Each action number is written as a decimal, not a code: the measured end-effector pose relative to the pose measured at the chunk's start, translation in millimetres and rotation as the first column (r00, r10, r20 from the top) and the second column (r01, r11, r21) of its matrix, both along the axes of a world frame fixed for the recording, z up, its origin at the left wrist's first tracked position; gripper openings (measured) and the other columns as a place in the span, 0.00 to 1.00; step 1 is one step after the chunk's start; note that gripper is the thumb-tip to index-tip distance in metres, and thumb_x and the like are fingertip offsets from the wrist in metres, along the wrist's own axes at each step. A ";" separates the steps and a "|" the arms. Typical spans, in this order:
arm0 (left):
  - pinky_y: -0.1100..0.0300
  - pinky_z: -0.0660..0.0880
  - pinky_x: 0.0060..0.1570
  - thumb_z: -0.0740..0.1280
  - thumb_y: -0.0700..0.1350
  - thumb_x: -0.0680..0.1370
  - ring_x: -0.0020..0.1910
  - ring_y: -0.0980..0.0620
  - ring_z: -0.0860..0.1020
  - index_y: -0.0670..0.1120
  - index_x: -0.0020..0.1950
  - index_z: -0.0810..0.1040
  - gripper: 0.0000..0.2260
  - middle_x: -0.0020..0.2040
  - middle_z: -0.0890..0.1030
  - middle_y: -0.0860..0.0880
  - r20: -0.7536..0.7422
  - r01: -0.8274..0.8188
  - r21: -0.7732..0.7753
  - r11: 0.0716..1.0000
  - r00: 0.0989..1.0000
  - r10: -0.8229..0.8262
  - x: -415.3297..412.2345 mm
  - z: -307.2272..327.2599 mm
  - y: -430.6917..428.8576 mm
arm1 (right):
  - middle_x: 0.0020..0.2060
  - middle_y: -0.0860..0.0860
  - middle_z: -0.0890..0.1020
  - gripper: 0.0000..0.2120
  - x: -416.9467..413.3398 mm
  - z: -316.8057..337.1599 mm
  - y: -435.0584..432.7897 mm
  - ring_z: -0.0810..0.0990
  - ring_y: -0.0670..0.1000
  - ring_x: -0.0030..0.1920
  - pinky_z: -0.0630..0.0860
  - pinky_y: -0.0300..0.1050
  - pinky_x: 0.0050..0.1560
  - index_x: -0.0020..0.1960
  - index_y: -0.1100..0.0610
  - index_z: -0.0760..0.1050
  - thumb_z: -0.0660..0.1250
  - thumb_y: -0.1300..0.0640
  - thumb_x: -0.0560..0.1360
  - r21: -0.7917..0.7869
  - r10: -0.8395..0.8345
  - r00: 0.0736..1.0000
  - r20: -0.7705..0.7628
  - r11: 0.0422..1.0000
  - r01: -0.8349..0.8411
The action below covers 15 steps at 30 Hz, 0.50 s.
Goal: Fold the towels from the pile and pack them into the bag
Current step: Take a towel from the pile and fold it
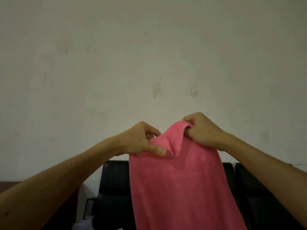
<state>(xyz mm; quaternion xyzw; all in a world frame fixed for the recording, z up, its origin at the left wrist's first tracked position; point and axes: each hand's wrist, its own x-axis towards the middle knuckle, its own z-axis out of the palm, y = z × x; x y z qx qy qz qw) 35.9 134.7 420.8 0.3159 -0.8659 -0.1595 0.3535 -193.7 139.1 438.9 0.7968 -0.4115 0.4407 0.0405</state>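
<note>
A pink towel (179, 183) hangs in front of me, held up in the air and running down out of the bottom of the view. My left hand (142, 140) pinches its upper edge between thumb and fingers. My right hand (201, 130) grips the top edge a little higher and to the right, fingers curled over the cloth. The two hands are close together, with a fold of towel bunched between them. The pile and the bag are not in view.
A black padded chair back (114, 183) stands behind the towel, with another dark seat (259, 196) at the right. A pale cloth (86, 223) shows at the bottom left. A plain stained wall (149, 63) fills the upper view.
</note>
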 end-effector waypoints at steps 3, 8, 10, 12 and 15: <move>0.57 0.81 0.45 0.80 0.45 0.67 0.43 0.52 0.84 0.46 0.48 0.86 0.12 0.43 0.86 0.48 0.101 0.032 0.065 0.997 0.994 -0.039 3.9 -9.4 10.3 | 0.27 0.49 0.69 0.17 -5.8 -12.7 -4.6 0.67 0.45 0.29 0.65 0.42 0.33 0.30 0.56 0.68 0.66 0.57 0.76 0.099 0.013 0.999 -0.040 0.995 -0.009; 0.61 0.75 0.36 0.71 0.49 0.77 0.34 0.57 0.77 0.46 0.38 0.85 0.11 0.35 0.83 0.50 -0.098 -0.122 -0.025 0.992 0.988 0.119 20.7 -28.5 1.3 | 0.29 0.44 0.80 0.13 -21.1 -46.4 -11.2 0.76 0.39 0.31 0.71 0.35 0.37 0.34 0.55 0.80 0.74 0.50 0.73 0.225 0.007 0.995 -0.101 0.974 0.016; 0.59 0.76 0.38 0.69 0.48 0.79 0.35 0.56 0.78 0.46 0.41 0.86 0.11 0.36 0.83 0.50 -0.293 -0.161 -0.013 0.987 0.944 0.151 31.8 -39.2 -8.4 | 0.33 0.46 0.84 0.13 -33.7 -67.3 -13.1 0.80 0.40 0.34 0.74 0.33 0.38 0.39 0.55 0.83 0.75 0.46 0.72 0.324 0.024 0.995 -0.093 0.946 0.008; 0.60 0.76 0.37 0.67 0.47 0.80 0.35 0.56 0.79 0.45 0.41 0.85 0.12 0.35 0.82 0.50 -0.414 -0.170 0.031 0.985 0.895 0.168 40.1 -54.9 -18.4 | 0.36 0.49 0.86 0.14 -48.3 -91.2 -15.3 0.82 0.45 0.35 0.77 0.40 0.40 0.41 0.55 0.84 0.74 0.44 0.72 0.424 0.045 0.995 -0.087 0.905 -0.004; 0.60 0.73 0.34 0.66 0.46 0.80 0.33 0.54 0.75 0.40 0.40 0.82 0.13 0.34 0.78 0.49 -0.469 -0.209 0.066 0.976 0.857 0.215 46.0 -80.3 -30.6 | 0.40 0.50 0.86 0.14 -67.5 -115.7 -18.7 0.85 0.51 0.41 0.80 0.48 0.47 0.44 0.53 0.84 0.72 0.41 0.72 0.545 0.059 0.993 -0.102 0.838 0.006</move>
